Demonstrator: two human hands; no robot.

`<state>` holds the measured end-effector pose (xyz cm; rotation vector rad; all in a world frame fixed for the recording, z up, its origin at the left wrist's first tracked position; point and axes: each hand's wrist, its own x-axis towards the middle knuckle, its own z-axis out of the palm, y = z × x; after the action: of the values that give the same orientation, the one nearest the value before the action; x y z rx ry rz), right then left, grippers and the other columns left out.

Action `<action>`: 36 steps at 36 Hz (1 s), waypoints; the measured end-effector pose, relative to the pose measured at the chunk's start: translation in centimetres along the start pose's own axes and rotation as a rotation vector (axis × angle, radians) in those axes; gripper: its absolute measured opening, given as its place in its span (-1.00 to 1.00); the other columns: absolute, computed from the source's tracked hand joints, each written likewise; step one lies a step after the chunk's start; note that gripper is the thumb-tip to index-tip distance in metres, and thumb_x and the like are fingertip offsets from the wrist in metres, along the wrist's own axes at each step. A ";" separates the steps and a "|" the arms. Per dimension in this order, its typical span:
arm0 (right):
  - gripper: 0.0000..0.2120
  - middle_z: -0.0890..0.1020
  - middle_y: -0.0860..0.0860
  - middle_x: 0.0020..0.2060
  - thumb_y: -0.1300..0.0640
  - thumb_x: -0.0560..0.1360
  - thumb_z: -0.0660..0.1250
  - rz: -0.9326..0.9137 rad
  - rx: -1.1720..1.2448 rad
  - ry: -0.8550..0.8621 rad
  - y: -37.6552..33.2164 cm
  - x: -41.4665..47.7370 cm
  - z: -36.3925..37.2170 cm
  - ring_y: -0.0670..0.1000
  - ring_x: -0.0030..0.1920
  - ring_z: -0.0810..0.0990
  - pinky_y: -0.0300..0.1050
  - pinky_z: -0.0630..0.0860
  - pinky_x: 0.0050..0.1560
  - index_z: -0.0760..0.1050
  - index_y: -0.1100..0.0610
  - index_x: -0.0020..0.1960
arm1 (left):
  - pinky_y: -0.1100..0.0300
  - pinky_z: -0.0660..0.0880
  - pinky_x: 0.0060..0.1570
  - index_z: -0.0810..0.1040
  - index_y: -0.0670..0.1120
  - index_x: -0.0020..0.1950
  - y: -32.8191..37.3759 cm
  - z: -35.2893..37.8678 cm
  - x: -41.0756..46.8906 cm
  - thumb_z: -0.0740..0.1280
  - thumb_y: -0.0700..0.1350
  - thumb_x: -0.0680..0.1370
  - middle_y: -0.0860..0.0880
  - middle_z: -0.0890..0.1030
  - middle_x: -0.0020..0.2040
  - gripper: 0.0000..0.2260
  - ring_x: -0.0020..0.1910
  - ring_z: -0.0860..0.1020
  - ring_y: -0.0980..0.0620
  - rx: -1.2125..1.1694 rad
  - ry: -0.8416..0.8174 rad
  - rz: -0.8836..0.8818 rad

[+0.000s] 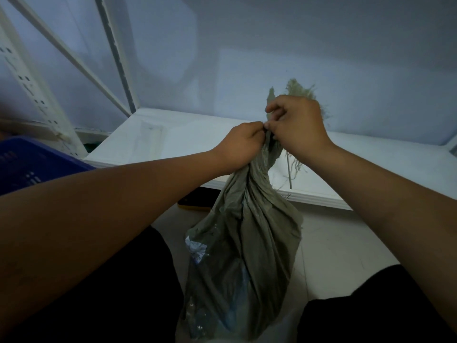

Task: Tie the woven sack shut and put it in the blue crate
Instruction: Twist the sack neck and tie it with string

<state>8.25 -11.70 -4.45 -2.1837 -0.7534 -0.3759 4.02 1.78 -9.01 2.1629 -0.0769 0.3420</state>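
Grey-green woven sack [247,238] with pale frayed threads, blue crate [29,162], white shelf [188,142], possibly yellow-edged dark object [195,201]

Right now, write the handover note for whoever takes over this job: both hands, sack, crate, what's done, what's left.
Left hand: grips the twisted neck of the woven sack.
Right hand: curled round the sack's frayed top, just above the left hand.
Woven sack: upright between the person's legs, mouth gathered and twisted.
Blue crate: at the far left, apart from the sack.
Done: neck gathered and twisted; no finished knot shows.
Left: tie the knot, then move the sack left into the crate.
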 end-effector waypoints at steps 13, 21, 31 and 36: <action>-0.74 0.69 0.02 -0.19 0.37 0.44 0.27 0.186 0.193 0.023 0.4 0.6 0.7 0.05 -0.11 0.70 0.04 0.67 -0.03 0.64 0.07 -0.09 | 0.01 0.43 -0.20 0.57 -0.15 -0.06 0.2 0.0 0.8 0.21 0.01 0.53 -0.21 0.56 -0.18 -0.75 -0.24 0.49 -0.11 -0.474 0.101 -0.389; -0.94 0.55 -0.03 -0.23 0.14 0.37 0.38 0.445 0.221 0.125 2.0 1.6 -0.2 0.05 -0.10 0.61 0.13 0.65 -0.02 0.49 0.05 -0.23 | -0.03 0.56 -0.07 0.53 -0.38 -0.07 -0.8 -0.2 1.5 0.20 0.07 0.50 -0.26 0.59 -0.20 -0.53 -0.24 0.53 -0.07 -0.339 0.134 -0.306; -0.64 0.74 0.06 -0.02 -0.13 0.43 0.47 0.680 0.538 -0.432 2.4 0.1 -1.3 0.13 0.03 0.69 0.07 0.56 0.17 0.67 0.10 0.09 | 0.26 0.57 -0.22 0.59 -0.17 -0.18 1.7 0.7 -0.7 0.14 -0.11 0.69 -0.06 0.62 -0.23 -0.66 -0.28 0.63 0.07 -0.185 -0.095 -0.163; -0.70 0.74 0.13 -0.06 0.28 0.45 0.45 0.631 0.700 -0.173 2.2 0.6 -0.8 0.18 -0.06 0.73 0.11 0.64 0.06 0.60 0.25 0.18 | 0.33 0.48 -0.30 0.55 -0.25 -0.22 1.0 0.9 -0.7 0.16 -0.06 0.69 -0.16 0.63 -0.19 -0.61 -0.22 0.58 -0.02 -0.055 -0.144 -0.195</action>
<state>10.05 -13.18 -4.89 -1.6627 -0.1919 0.3587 3.32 0.43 -8.90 2.1168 0.0426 0.0712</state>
